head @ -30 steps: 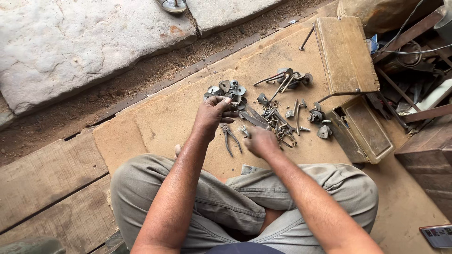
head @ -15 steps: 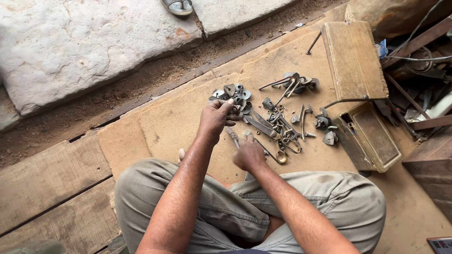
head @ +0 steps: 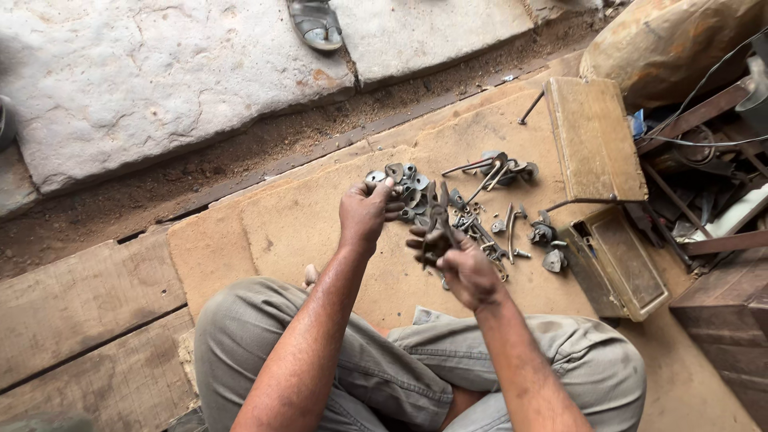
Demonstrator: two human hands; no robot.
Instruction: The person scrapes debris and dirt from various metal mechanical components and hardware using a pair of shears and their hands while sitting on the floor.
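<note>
Open wooden box at right edge of brown mat. Long nail near far edge. Sandal on stone slabs beyond. Wooden planks at left.

A dark pair of pliers is gripped in the right hand, raised above the brown surface. A small metal piece is pinched by the left hand, beside a heap of metal parts. An open wooden box is seen nearby.
</note>
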